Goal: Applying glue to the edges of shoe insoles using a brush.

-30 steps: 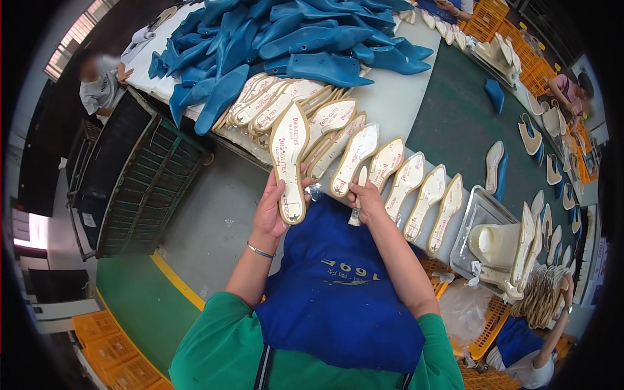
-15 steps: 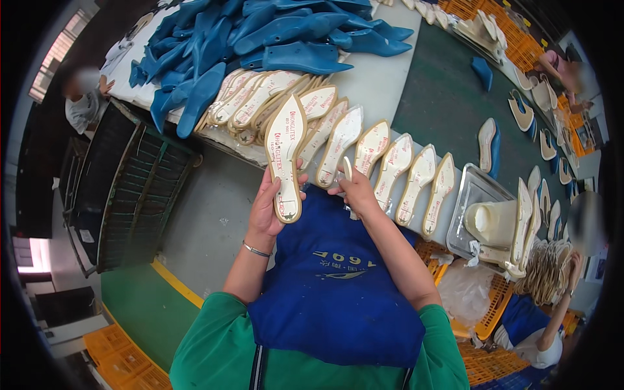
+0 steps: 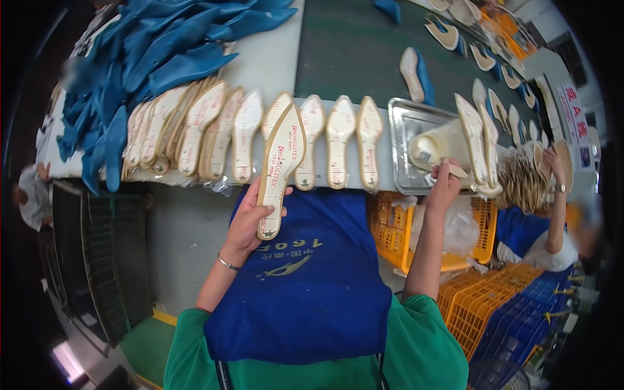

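Note:
My left hand [image 3: 246,224] is closed round the heel end of a pointed insole [image 3: 283,156], white with red print and a tan edge. It is held up in front of the table edge, toe pointing away from me. My right hand [image 3: 443,188] is out to the right, pinching a slim tool with a pale flat handle [image 3: 459,171]; its working end is hard to make out. That hand is at the near rim of a metal tray [image 3: 402,172], beside a white tub [image 3: 448,140]. Several similar insoles [image 3: 340,140] lie in a row along the table edge.
Blue shoe lasts [image 3: 169,49] are heaped at the left, behind stacked insoles [image 3: 156,127]. A green belt [image 3: 344,52] carries lasts and shoe parts. Orange crates [image 3: 396,227] stand below the table on the right. A co-worker's arm [image 3: 557,201] reaches in at the right.
My right hand has moved right with the tool, from the insole row to the tub. The view has swung rightward. My left hand still holds the insole.

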